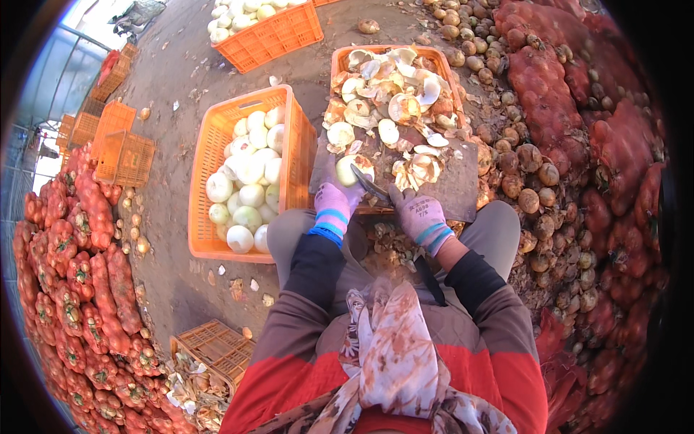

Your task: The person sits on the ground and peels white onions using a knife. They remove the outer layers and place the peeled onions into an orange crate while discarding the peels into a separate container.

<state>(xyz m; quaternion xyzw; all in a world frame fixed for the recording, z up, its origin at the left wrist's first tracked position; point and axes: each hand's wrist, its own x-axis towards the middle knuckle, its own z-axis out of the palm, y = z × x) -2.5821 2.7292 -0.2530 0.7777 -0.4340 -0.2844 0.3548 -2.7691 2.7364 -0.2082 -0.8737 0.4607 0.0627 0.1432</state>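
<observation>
Gloved in pink, my left hand [337, 196] grips a partly peeled onion [347, 171] at the near left of a dark board [455, 168]. My right hand [416, 209], in a matching glove, is closed round the handle of a curved knife [370, 184]. The blade lies against the onion's right side. Just beyond, a pale onion [340, 134] and a smaller peeled piece [388, 131] rest near the board's far edge. Loose brown skins [423, 167] lie on the board to the right of the onion.
An orange crate [198, 217] of peeled onions stands to my left, another [271, 40] farther off. Beyond the board sits a crate [458, 81] heaped with peelings. Unpeeled onions [528, 157] and red mesh sacks [547, 103] crowd the right; more sacks [92, 211] are piled left.
</observation>
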